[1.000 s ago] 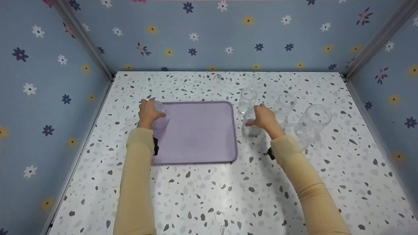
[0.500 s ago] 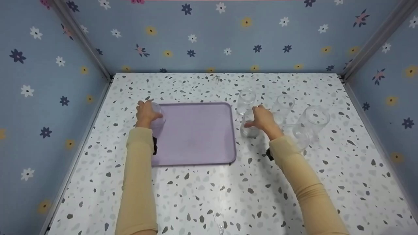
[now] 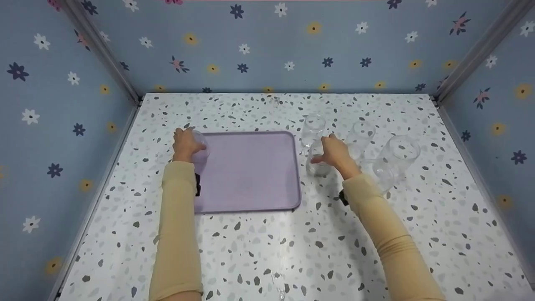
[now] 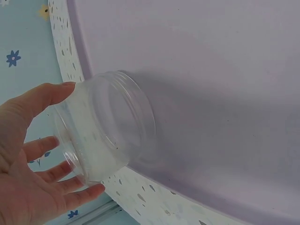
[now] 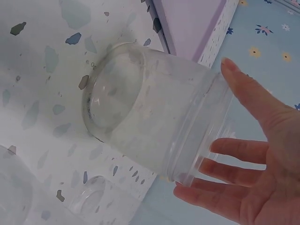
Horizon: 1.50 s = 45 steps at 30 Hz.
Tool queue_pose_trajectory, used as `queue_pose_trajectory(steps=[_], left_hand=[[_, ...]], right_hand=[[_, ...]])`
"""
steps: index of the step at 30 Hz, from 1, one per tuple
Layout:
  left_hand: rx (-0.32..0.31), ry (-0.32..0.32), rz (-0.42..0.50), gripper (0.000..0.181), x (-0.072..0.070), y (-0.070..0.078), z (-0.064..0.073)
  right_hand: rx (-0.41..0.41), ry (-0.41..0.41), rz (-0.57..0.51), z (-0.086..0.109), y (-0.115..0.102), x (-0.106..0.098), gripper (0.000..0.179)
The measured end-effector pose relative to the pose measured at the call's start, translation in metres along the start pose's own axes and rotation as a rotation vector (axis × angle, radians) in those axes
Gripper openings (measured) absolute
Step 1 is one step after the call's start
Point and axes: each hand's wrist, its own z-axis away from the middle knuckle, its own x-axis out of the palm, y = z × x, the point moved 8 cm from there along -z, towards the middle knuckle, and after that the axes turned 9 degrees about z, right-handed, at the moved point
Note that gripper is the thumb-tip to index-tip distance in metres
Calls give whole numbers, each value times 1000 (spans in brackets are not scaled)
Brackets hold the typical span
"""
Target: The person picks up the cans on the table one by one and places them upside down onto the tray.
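Observation:
My left hand (image 3: 185,145) holds a clear plastic jar (image 4: 110,124) at the back left corner of a lilac tray (image 3: 250,171). The jar stands upside down, its ridged mouth against the tray; thumb and fingers span its base end. Right of the tray, my right hand (image 3: 336,154) reaches round the threaded neck of a second clear jar (image 5: 145,103). That one is upright, with its base on the speckled table. In the right wrist view the thumb is at one side of the neck and the fingers at the other.
Several more clear containers stand around my right hand: a slim one (image 3: 312,129) behind it, another (image 3: 361,134) to the back right, and a wide one (image 3: 399,154) farther right. One more (image 3: 382,177) lies partly behind the right sleeve. Flowered panels (image 3: 267,46) enclose the table.
The left hand and its jar have shifted slightly left over the tray's corner. The right hand stays at its jar. The whole head view has drifted a little.

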Motion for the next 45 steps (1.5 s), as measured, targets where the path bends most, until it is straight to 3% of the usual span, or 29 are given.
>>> queue_pose_trajectory(steps=[14, 22, 33, 39, 45], left_hand=[[40, 3, -46, 75, 1, 0, -3], [20, -28, -50, 76, 3, -2, -2], [34, -40, -63, 87, 8, 2, -1], [57, 13, -93, 90, 6, 10, 3], [88, 109, -105, 84, 2, 20, 8]], right_hand=[[26, -35, -18, -1, 1, 3, 76], [5, -29, 11, 0, 0, 3, 78], [11, -7, -10, 3, 1, 3, 79], [15, 29, -20, 4, 3, 2, 81], [17, 53, -39, 5, 7, 4, 82]])
